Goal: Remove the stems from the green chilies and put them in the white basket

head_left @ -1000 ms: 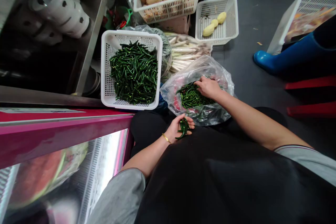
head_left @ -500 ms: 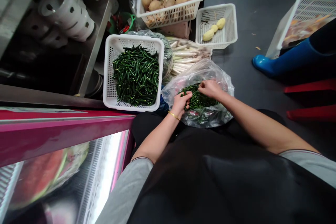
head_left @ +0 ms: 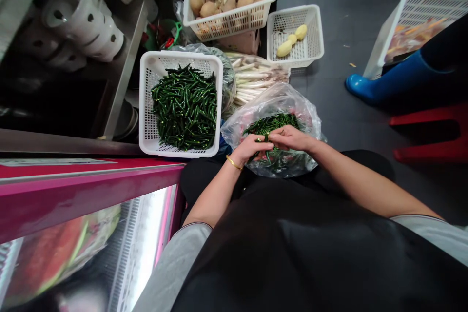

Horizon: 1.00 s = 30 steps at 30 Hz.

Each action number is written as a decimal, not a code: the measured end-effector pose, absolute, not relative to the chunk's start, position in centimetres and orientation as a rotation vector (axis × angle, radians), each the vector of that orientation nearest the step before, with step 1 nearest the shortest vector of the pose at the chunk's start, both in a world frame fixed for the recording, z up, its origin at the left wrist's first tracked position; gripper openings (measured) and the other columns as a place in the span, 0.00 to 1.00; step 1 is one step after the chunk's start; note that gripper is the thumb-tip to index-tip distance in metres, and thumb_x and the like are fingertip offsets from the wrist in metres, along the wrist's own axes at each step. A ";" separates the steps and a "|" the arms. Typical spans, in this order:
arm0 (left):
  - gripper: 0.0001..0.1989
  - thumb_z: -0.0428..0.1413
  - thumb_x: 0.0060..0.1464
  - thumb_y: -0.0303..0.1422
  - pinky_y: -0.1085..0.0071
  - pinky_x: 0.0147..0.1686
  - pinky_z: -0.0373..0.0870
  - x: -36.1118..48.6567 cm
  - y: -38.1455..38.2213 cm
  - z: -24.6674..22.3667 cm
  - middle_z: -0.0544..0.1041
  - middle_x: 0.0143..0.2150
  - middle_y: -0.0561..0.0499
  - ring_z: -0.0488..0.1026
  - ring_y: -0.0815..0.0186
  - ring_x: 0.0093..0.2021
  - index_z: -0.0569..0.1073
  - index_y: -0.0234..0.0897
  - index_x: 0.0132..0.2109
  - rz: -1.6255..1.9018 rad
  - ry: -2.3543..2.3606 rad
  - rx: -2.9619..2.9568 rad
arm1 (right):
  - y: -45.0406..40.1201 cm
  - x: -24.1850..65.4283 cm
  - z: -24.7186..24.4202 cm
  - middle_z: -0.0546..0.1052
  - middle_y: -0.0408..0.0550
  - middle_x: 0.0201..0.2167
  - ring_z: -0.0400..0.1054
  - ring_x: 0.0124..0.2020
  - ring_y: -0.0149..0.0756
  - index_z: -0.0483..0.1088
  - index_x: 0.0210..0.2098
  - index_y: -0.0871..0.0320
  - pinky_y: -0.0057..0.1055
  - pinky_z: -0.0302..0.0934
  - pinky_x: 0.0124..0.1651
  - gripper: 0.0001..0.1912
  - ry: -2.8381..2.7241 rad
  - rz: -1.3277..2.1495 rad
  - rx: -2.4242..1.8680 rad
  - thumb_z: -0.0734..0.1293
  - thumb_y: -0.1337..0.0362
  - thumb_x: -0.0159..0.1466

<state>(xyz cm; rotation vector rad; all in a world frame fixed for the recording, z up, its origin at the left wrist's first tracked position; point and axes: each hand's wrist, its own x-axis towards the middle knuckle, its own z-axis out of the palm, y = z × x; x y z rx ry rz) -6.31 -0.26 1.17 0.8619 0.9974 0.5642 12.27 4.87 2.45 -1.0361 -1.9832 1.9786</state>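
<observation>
From here I see both forearms angle inward over the open plastic bag (head_left: 237, 124), the hands meeting above its near side. The left hand (head_left: 252, 148), gold bangle at its wrist, curls around green chillies (head_left: 259, 140); the right hand (head_left: 287, 137) pinches at them with fingertips drawn narrow, palm down. The white basket (head_left: 145, 107) of chillies stands beside the bag. I can't read any writing.
</observation>
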 end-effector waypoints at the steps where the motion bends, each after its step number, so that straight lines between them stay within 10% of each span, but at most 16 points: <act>1: 0.19 0.66 0.40 0.43 0.76 0.15 0.51 -6.6 -0.8 1.3 0.68 0.18 0.54 0.60 0.75 0.14 0.73 0.29 0.29 0.502 0.936 0.827 | 4.6 12.4 2.6 0.64 0.40 0.13 0.55 0.16 0.26 0.68 0.23 0.60 0.25 0.49 0.20 0.31 -1.986 2.126 -0.949 0.60 0.37 0.61; 6: 0.16 0.67 0.38 0.37 0.77 0.14 0.50 -7.5 -3.5 0.9 0.70 0.20 0.51 0.62 0.74 0.16 0.73 0.29 0.29 0.474 0.860 0.522 | 4.7 14.2 2.0 0.73 0.50 0.19 0.65 0.21 0.33 0.76 0.35 0.65 0.29 0.59 0.27 0.39 -2.166 2.277 -0.974 0.51 0.37 0.65; 13: 0.17 0.66 0.37 0.34 0.81 0.12 0.49 -8.6 -2.5 0.9 0.72 0.23 0.52 0.64 0.74 0.19 0.70 0.31 0.33 0.770 0.945 0.387 | 8.8 13.4 -1.7 0.72 0.61 0.49 0.67 0.48 0.49 0.72 0.55 0.58 0.39 0.60 0.47 0.23 -2.740 0.511 -1.666 0.59 0.54 0.67; 24: 0.19 0.68 0.39 0.37 0.79 0.14 0.49 -6.6 -0.2 -0.7 0.59 0.15 0.61 0.54 0.77 0.14 0.64 0.36 0.28 0.973 1.256 0.411 | 9.7 8.4 -3.3 0.73 0.61 0.48 0.70 0.44 0.47 0.70 0.54 0.60 0.34 0.60 0.40 0.27 -2.825 0.457 -1.771 0.60 0.47 0.66; 30: 0.14 0.63 0.45 0.27 0.72 0.31 0.69 -8.2 1.7 -2.2 0.75 0.25 0.52 0.71 0.68 0.26 0.77 0.31 0.43 0.746 1.647 0.885 | 12.0 12.2 -3.1 0.77 0.51 0.44 0.70 0.41 0.42 0.73 0.52 0.50 0.31 0.58 0.38 0.18 -3.235 0.622 -1.381 0.62 0.57 0.64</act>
